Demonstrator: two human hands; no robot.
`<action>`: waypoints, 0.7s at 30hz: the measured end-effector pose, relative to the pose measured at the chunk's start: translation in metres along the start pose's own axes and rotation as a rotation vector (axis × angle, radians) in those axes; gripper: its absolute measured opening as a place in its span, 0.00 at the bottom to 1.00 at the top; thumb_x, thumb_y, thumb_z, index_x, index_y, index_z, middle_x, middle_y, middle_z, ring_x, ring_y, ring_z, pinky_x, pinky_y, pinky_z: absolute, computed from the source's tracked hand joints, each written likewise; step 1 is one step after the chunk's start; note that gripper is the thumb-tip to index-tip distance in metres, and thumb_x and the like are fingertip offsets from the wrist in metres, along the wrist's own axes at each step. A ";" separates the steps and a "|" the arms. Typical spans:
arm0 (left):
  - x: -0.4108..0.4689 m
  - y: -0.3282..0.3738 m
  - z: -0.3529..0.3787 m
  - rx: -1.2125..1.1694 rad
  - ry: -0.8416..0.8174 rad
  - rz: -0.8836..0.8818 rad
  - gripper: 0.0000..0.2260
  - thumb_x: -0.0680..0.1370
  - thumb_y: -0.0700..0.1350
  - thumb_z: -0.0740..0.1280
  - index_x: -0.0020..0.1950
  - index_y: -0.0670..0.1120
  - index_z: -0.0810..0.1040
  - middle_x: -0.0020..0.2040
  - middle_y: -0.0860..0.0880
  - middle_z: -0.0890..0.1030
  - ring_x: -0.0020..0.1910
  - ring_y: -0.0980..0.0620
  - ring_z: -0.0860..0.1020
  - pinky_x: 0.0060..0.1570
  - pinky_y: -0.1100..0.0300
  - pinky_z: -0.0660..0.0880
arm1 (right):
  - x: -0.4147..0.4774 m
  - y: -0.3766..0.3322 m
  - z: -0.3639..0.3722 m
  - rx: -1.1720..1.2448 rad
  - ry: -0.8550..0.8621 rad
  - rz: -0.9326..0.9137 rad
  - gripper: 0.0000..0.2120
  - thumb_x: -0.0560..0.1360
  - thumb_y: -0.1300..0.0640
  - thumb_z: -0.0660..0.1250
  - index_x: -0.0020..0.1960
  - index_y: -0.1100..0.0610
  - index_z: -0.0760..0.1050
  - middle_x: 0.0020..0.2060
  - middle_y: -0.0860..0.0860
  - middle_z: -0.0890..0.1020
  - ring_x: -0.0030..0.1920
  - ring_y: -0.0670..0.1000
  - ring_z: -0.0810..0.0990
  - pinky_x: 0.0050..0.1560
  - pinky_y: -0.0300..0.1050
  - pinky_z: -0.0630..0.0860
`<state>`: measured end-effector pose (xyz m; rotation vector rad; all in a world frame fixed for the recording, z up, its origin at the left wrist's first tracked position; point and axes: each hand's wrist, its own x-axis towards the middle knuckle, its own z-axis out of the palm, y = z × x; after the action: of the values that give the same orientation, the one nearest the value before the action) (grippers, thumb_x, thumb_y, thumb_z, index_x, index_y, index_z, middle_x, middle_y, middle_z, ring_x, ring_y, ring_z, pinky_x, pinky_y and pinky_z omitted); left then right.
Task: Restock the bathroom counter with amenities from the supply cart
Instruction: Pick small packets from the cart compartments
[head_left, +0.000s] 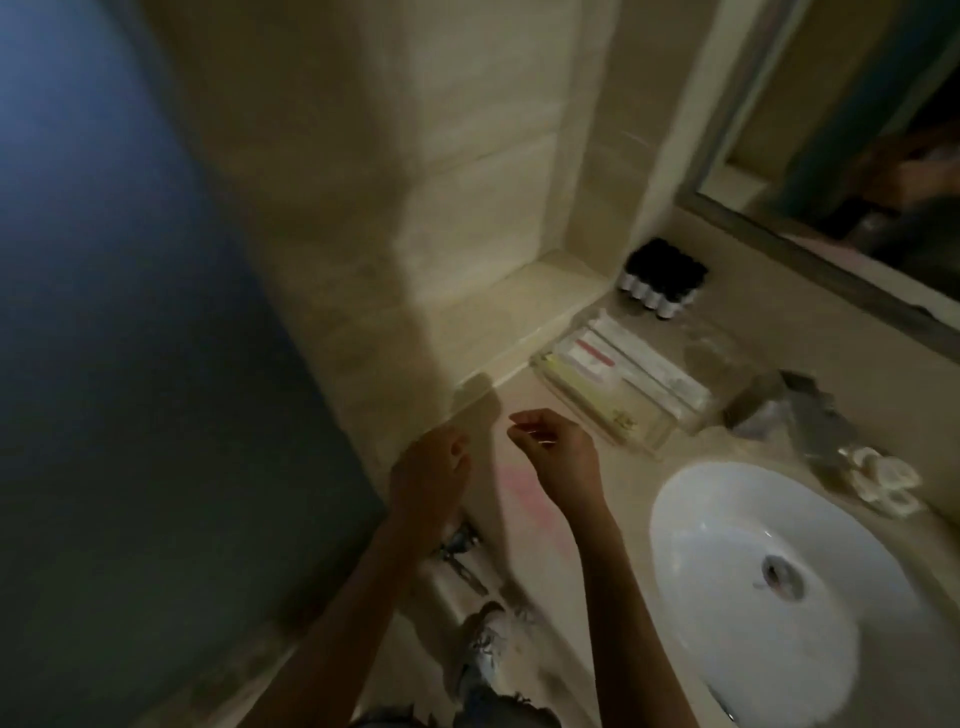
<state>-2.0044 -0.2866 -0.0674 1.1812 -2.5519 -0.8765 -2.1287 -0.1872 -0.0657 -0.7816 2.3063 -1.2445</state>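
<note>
**Both hands over the left end of the vanity surface, amenities at the back**

The frame is dim and smeared with motion blur. Both bare forearms reach up from the bottom edge over the beige stone surface (530, 551), left of the white oval sink basin (675, 499).

The left hand (431, 475) shows its back to the camera near the tiled side wall. Its fingers fold away out of sight, so I cannot tell whether they grip anything. The right hand (558, 452) is just beside it, apart from it. Its fingers (519, 415) are loosely curled and relaxed, with no object visible in them.

The amenities sit further back on the same surface. A clear rectangular plastic tray (652, 439) lies beyond the right hand, holding flat white paper-wrapped packets (618, 364), one with a red stripe. Behind the tray, in the corner by the wall ledge, stands a tight cluster of small black-capped bottles (662, 278).

To the right of the tray are blurred clear glass-like items (800, 410). Near these, behind the basin, lie small white ring-shaped pieces (883, 486) that are too blurred to identify.

A framed wall mirror (810, 249) runs along the back, and a dark blue panel (104, 312) fills the left side. A faint pink smear (524, 499) marks the surface between the wrists.
</note>
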 end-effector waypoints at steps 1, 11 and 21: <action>-0.014 -0.013 -0.012 -0.036 0.026 -0.049 0.09 0.80 0.44 0.63 0.57 0.43 0.79 0.52 0.44 0.81 0.52 0.48 0.78 0.49 0.61 0.68 | -0.005 -0.009 0.014 -0.017 -0.053 -0.036 0.05 0.74 0.54 0.72 0.49 0.49 0.82 0.42 0.42 0.83 0.42 0.41 0.81 0.50 0.45 0.78; -0.226 -0.168 -0.118 -0.046 0.403 -0.637 0.15 0.79 0.45 0.63 0.65 0.47 0.76 0.64 0.46 0.77 0.62 0.47 0.75 0.62 0.57 0.67 | -0.154 -0.129 0.192 -0.220 -0.726 -0.515 0.10 0.75 0.56 0.70 0.56 0.56 0.82 0.54 0.52 0.84 0.55 0.52 0.81 0.59 0.46 0.74; -0.489 -0.232 -0.156 -0.051 0.833 -1.236 0.11 0.79 0.49 0.64 0.60 0.53 0.77 0.56 0.52 0.81 0.54 0.51 0.79 0.50 0.59 0.72 | -0.368 -0.199 0.309 -0.130 -1.174 -0.878 0.08 0.75 0.55 0.70 0.53 0.53 0.80 0.51 0.52 0.83 0.53 0.53 0.80 0.58 0.55 0.75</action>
<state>-1.4711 -0.1071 -0.0454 2.4280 -0.9984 -0.3866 -1.6118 -0.2326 -0.0267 -1.9982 1.0602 -0.5385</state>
